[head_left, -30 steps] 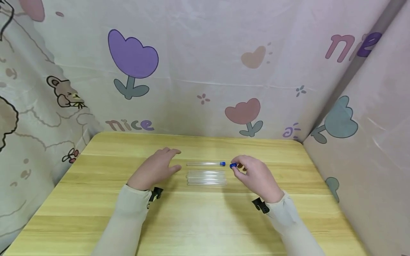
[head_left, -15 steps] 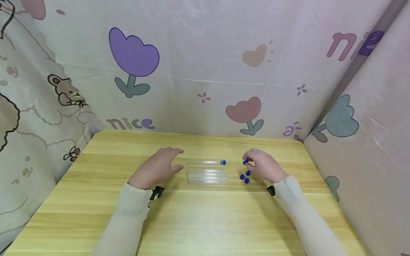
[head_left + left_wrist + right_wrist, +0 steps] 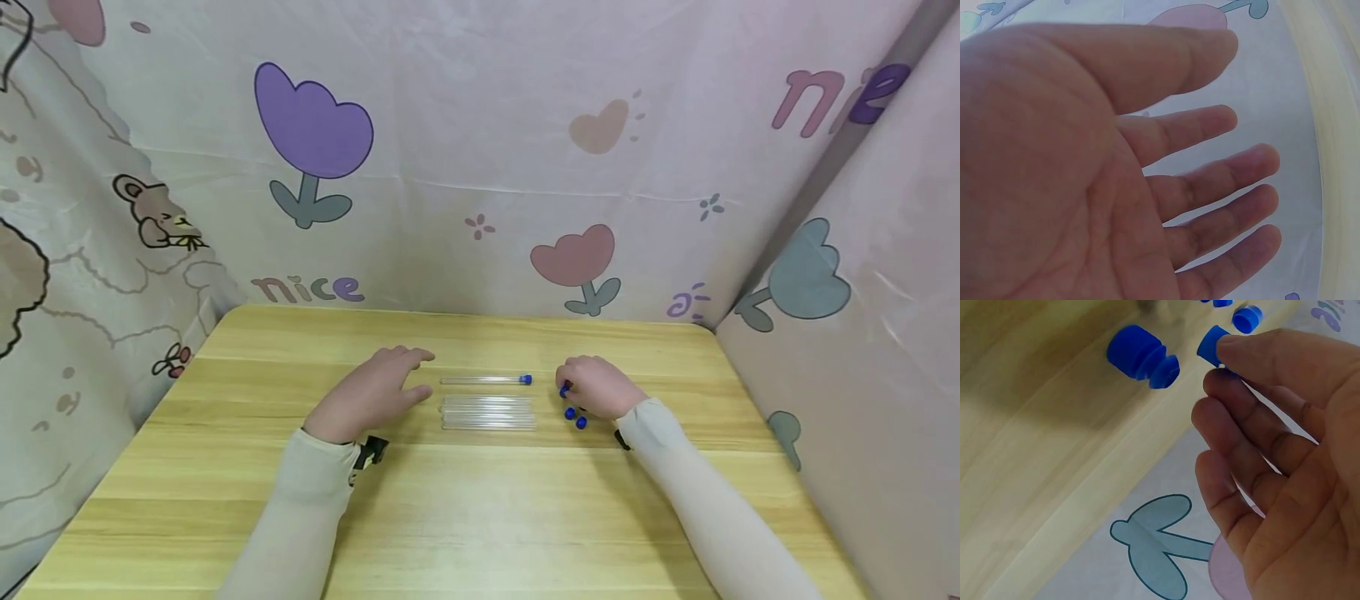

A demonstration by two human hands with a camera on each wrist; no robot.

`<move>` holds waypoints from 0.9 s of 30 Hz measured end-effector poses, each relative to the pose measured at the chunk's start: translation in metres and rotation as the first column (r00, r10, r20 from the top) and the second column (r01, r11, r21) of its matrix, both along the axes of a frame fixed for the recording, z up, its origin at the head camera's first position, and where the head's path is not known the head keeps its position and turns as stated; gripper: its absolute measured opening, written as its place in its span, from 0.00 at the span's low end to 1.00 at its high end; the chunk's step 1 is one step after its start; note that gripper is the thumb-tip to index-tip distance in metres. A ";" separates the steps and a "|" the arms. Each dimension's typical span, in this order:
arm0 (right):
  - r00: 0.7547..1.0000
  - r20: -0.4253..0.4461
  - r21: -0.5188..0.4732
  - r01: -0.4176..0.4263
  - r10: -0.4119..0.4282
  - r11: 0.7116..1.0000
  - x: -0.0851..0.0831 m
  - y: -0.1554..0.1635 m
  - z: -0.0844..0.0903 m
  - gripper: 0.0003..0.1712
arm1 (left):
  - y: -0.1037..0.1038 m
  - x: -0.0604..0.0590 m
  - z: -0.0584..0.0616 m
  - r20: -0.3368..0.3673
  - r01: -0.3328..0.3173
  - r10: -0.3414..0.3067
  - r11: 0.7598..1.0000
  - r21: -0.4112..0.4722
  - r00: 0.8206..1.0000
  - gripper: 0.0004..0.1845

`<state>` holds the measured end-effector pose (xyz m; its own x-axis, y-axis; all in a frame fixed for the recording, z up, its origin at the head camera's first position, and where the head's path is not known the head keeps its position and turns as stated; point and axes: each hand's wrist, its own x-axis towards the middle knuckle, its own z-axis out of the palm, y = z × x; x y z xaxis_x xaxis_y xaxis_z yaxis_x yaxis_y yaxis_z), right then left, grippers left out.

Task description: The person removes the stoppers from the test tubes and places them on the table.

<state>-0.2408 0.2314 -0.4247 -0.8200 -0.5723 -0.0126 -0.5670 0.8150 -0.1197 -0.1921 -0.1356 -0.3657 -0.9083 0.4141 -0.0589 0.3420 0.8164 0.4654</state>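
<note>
Head view showed a pale wooden worktop [image 3: 480, 508] walled by tulip-printed cloth [image 3: 480, 150], where the left hand [image 3: 367, 398] lay flat, grip released, beside clear tubes [image 3: 487, 412], while the right hand [image 3: 597, 387] pinched a blue cap [image 3: 564, 389] near two loose caps [image 3: 575, 417].

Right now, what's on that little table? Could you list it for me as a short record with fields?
Surface: wooden table
Left hand: fingers straight, holding nothing, beside the tubes
Right hand: fingertips pinch a blue cap
Loose caps: blue, on the table by the right hand
Capped tube: lies apart, blue cap on its end
Uncapped tubes: clear, lying side by side
</note>
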 end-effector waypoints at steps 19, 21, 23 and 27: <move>0.996 0.092 0.071 -0.024 0.018 0.997 -0.001 0.000 0.000 0.08 | 0.001 -0.001 -0.001 0.002 0.005 -0.005 1.000 0.002 1.000 0.27; 0.995 0.102 0.080 -0.028 0.020 0.996 0.000 0.001 0.000 0.09 | 0.001 -0.001 -0.001 0.005 0.003 -0.003 1.000 0.002 1.000 0.27; 0.994 0.111 0.077 -0.024 0.016 0.997 0.001 0.002 0.000 0.11 | 0.001 0.000 -0.001 0.011 0.000 0.000 1.000 0.004 1.000 0.27; 0.995 0.101 0.045 -0.008 0.004 0.999 0.003 0.003 0.001 0.11 | 0.002 0.000 -0.001 0.020 0.005 -0.005 1.000 0.000 1.000 0.26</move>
